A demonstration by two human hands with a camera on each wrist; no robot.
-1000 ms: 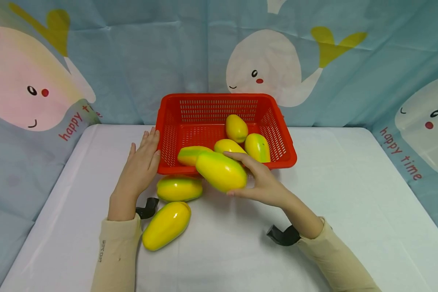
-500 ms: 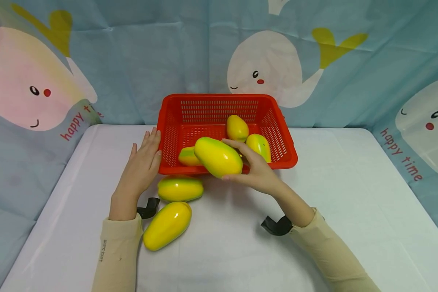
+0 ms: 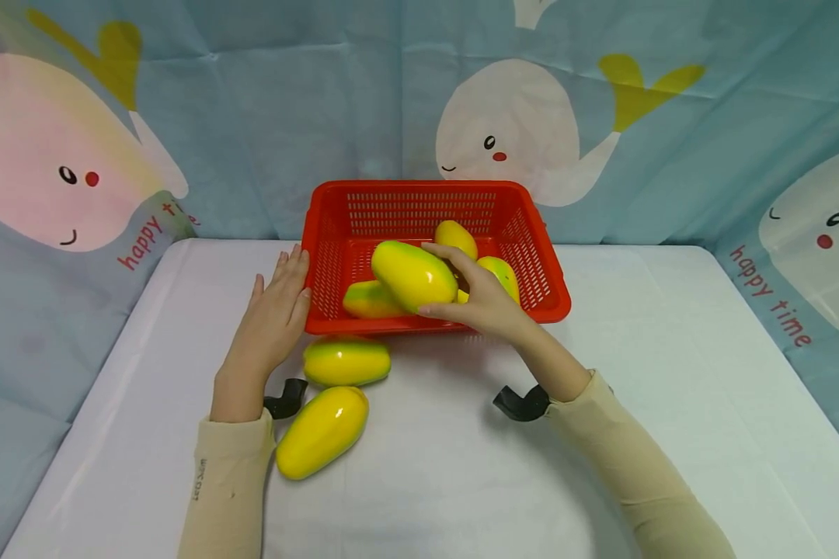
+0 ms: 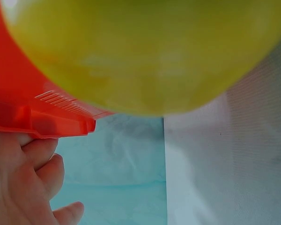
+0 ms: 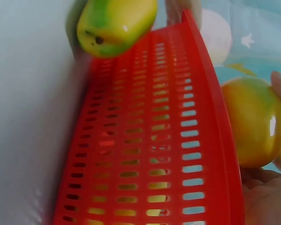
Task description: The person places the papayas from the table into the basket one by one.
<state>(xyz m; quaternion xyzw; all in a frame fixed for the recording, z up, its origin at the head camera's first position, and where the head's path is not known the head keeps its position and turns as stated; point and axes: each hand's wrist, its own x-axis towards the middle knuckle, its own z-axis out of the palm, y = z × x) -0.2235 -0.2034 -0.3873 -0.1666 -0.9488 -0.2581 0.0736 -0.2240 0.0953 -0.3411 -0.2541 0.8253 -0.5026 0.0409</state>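
My right hand [image 3: 485,299] grips a yellow-green papaya [image 3: 414,278] between thumb and fingers, over the front part of a red plastic basket [image 3: 419,186]. In the right wrist view, this papaya [image 5: 253,124] shows beyond the basket's slotted wall [image 5: 192,136]. My left hand [image 3: 269,318] rests with its fingers extended against the basket's left side; in the left wrist view, its fingers [image 4: 49,176] touch beneath the red rim. Inside the basket lie several papayas, among them one at front left [image 3: 370,300] and one at the back [image 3: 457,237]. The held papaya and right hand partly cover others.
Two more papayas lie on the white table in front of the basket: one close to its front wall [image 3: 346,362], another nearer the left sleeve [image 3: 322,433]. Black wrist-camera mounts [image 3: 522,403] stick out at both wrists. A blue whale-print curtain [image 3: 287,116] hangs behind.
My right hand has carried the papaya forward and slightly left, from the basket's front rim to above its inside. The left hand stays against the basket's side.
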